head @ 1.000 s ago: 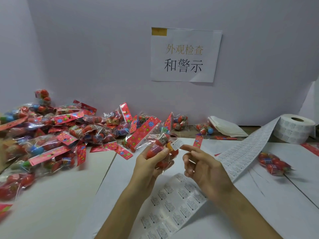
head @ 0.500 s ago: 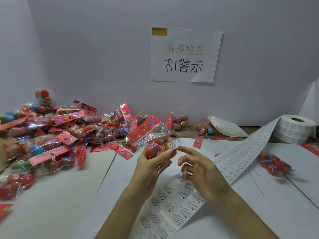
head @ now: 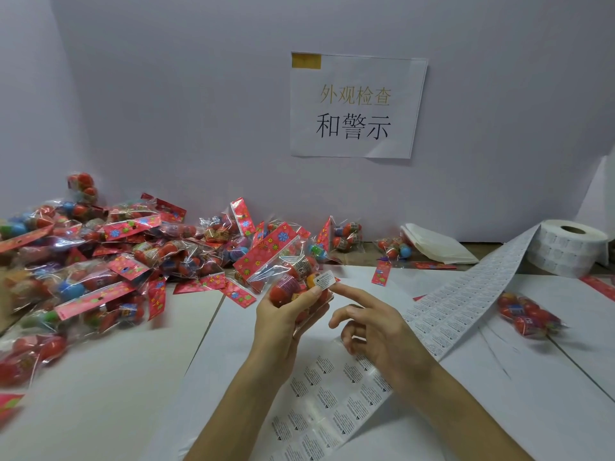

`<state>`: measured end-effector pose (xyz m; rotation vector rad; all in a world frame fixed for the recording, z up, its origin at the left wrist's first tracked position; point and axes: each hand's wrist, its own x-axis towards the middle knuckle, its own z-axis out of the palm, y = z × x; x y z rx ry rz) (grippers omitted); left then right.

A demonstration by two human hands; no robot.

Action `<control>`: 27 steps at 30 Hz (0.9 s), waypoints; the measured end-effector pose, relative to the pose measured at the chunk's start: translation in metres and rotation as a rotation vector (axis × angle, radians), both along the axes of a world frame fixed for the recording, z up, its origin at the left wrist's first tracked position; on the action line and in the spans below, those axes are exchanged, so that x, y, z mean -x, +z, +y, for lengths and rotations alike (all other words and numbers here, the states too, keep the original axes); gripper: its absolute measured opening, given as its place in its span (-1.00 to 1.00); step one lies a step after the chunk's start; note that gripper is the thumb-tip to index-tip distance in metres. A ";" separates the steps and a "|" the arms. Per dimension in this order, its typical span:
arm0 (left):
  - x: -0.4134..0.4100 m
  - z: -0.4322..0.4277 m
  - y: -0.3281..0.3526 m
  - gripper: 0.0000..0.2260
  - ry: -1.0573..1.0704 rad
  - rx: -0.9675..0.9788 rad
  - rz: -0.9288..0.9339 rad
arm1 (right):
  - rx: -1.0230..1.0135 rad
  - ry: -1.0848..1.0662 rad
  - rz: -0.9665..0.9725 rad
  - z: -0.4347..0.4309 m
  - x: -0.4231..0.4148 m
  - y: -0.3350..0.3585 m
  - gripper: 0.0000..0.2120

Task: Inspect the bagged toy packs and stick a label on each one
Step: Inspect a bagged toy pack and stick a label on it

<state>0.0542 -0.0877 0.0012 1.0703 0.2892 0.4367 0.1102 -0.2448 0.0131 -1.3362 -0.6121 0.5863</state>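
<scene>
One toy pack [head: 287, 292] sits in the left hand [head: 283, 324], which curls round it above the table [head: 133, 377]; I see its white label [head: 324, 279] (print unreadable) touched by the straight forefinger of the right hand [head: 379, 334], the rest loosely bent.

label strip [head: 334, 407] print: illegible | toy pile [head: 100, 261]: cut off left, seemingly motion-blurred

The toy packs [head: 100, 261] are shiny, crinkly clear plastic. The label strip [head: 449, 311] and the tabletop [head: 100, 394] look like flat, dull paper.
</scene>
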 end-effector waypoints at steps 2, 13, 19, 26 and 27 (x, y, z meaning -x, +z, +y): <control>0.000 -0.001 0.001 -0.49 0.005 0.001 -0.004 | 0.011 -0.004 -0.017 -0.001 -0.001 0.001 -0.57; 0.000 0.000 0.002 -0.44 -0.021 -0.001 -0.009 | 0.022 -0.042 -0.054 -0.001 -0.003 0.001 -0.59; 0.002 -0.003 0.004 -0.39 -0.086 -0.068 -0.006 | -0.012 -0.160 -0.066 -0.002 -0.006 -0.002 -0.88; 0.003 -0.009 0.007 -0.45 -0.165 -0.123 0.013 | 0.122 -0.403 -0.302 -0.004 -0.011 -0.009 -0.91; 0.003 -0.010 0.007 -0.47 -0.174 -0.125 0.013 | 0.137 -0.422 -0.335 -0.004 -0.011 -0.010 -0.90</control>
